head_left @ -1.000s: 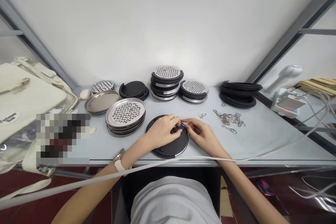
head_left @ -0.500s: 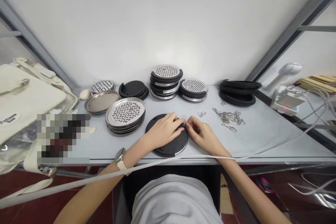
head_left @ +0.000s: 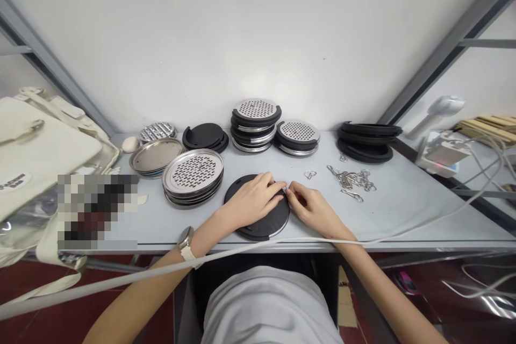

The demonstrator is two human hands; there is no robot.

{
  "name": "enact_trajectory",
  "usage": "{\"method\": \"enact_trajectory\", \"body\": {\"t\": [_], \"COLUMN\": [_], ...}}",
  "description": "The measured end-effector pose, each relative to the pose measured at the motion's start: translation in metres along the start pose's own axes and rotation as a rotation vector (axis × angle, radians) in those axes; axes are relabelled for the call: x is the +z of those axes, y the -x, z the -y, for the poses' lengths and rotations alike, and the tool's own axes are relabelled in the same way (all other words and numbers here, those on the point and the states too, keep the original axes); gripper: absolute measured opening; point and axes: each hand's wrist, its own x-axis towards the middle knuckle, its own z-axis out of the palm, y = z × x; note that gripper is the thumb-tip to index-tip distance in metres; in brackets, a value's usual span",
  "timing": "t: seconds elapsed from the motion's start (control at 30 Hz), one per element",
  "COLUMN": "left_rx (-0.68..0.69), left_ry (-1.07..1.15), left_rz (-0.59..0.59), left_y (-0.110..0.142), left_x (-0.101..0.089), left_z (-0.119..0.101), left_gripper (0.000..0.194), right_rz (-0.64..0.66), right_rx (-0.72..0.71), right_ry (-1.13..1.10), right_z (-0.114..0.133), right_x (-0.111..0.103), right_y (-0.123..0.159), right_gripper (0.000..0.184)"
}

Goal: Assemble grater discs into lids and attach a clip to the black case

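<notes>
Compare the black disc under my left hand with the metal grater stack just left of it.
The black disc is dark, while the metal grater stack is silvery. The disc lies low, whereas the stack rises several plates high. The disc is partly covered by your left hand; the stack is untouched. Both are round and rest on the grey tabletop.

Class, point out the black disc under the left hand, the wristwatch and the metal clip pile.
Black disc (head_left: 265, 223), head view: uncovered lower face.
Wristwatch (head_left: 186, 236), head view: its case.
Metal clip pile (head_left: 355, 179), head view: its middle.
</notes>
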Motion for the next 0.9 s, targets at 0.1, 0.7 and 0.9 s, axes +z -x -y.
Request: {"method": "enact_trajectory", "body": {"t": [0.1, 0.7, 0.9], "left_rx": [0.006, -0.032, -0.088], "left_ry": [0.004, 0.044, 0.086], "left_rz": [0.002, -0.001, 0.022], "left_y": [0.0001, -0.0018, -0.001], "left_x": [0.0004, 0.0026, 0.0005], "left_z": [0.0001, 0.0, -0.0019], "left_gripper": [0.033, 0.031, 0.049], "right_rz": [0.011, 0.058, 0.045], "right_rx": [-0.011, 0.048, 0.082], "right_ry": [0.011, 0.024, 0.102], "right_z": [-0.001, -0.0022, -0.0005], "right_x": [0.0012, 0.0017, 0.003], "right_y": [-0.0004, -0.0009, -0.0001], "right_gripper": [0.025, 0.019, 0.02]}}
